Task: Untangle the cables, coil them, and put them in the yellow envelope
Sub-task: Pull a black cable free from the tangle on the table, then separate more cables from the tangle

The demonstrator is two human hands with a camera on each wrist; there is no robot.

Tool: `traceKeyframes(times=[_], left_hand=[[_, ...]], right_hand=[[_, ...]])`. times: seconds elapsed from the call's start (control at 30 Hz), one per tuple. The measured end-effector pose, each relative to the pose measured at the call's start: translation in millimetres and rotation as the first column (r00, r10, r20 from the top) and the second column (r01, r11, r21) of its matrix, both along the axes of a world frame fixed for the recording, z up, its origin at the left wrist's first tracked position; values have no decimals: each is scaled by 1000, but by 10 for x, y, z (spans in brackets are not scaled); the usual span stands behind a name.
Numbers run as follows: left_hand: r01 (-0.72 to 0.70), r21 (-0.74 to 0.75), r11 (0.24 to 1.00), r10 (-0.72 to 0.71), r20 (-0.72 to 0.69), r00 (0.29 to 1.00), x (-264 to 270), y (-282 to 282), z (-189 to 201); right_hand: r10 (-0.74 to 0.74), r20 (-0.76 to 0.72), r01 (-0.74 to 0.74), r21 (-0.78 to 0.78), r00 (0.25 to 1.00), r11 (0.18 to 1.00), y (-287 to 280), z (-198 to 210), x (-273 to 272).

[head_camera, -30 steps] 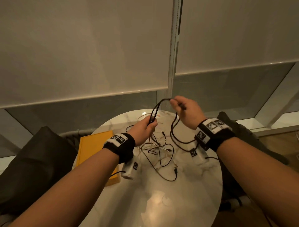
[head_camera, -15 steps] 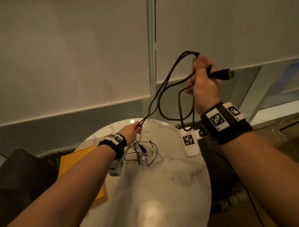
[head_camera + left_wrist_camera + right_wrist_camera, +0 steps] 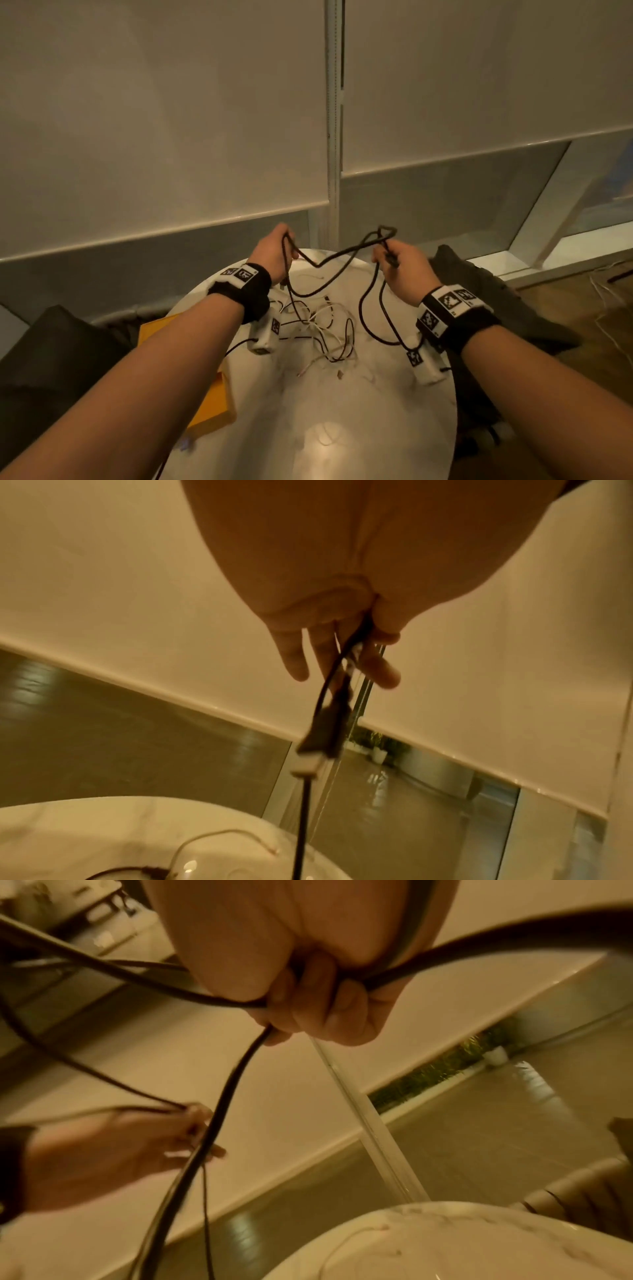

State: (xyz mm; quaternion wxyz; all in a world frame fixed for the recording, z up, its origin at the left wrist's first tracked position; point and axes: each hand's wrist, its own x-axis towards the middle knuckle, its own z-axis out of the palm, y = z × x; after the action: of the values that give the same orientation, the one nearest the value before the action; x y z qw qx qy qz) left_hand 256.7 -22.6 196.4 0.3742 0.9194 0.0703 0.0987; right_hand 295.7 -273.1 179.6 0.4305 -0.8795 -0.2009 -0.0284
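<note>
Above the round marble table [image 3: 342,428], both hands held a thick black cable [image 3: 337,255] up in the air, its slack sagging between them and a long loop hanging down from the right side toward the tabletop. The left hand [image 3: 272,251] had the cable pinched between thumb and fingers, with two fingers [image 3: 294,658] sticking out loosely past the grip in the left wrist view, where a plug dangled just below; the right hand [image 3: 402,270] had its fingers [image 3: 322,1007] curled tight around a bunch of the same cable's strands. The step in hand looked like drawing this one cable free of the others and starting to coil it, so the task seemed at an early stage. A tangle of thin white and dark cables [image 3: 322,329] lay on the table below the hands, and the black cable's lower run appeared to pass among them, though whether it was caught there could not be told. The next move likely called for lifting that run clear, then laying even loops into the right hand. The yellow envelope [image 3: 212,401] lay flat at the table's left edge, partly under the left forearm; whether anything was inside it could not be told.
</note>
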Motion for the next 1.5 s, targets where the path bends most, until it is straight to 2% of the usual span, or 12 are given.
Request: traceKeyframes(times=[0.13,0.3,0.5,0.7,0.8,0.93,1.03,1.07,1.1,1.2,1.33,1.5], left_hand=[[-61,-214,975,98,167,981,-58,112,259],[-18,-79,997,41,304,952,-239,141,523],[92,-198,976,-21,334,942,-469,158,715],[93,126,988,-144,500,854,-597,193,792],[18,-137,990,49,469,882,-587,194,772],[-45,-577,815,203,212,956,-650,91,486],[-124,-899,421,267,-8,964,-697,-9,205],[-161,-915,369,263,-64,963,-707,-38,121],[-207,-891,404,245,-113,963,-718,-76,37],[-230,-693,683,161,-165,973,-798,-198,-181],[-252,-611,750,132,-236,963,-932,-233,-424],[-163,-232,959,41,-453,891,-1218,-273,-916]], right_hand=[[-78,-89,72,-76,993,995,-9,-223,70],[-147,-96,132,-149,984,980,21,-213,93],[-188,-215,112,-323,958,940,-9,-230,24],[-176,-298,57,-368,938,928,-56,-367,-25],[-154,-295,25,-400,943,916,-38,-364,-27],[-158,-309,26,-391,938,920,-44,-376,-26],[-132,-309,6,-377,942,926,-35,-447,-69],[-123,-312,-2,-372,942,928,-28,-475,-85],[-115,-313,-10,-372,943,928,-24,-500,-100],[-121,-324,-12,-382,938,924,-20,-553,-126],[-134,-342,-22,-416,930,909,-61,-594,-167],[-145,-382,-115,-581,913,806,-156,-794,-269]])
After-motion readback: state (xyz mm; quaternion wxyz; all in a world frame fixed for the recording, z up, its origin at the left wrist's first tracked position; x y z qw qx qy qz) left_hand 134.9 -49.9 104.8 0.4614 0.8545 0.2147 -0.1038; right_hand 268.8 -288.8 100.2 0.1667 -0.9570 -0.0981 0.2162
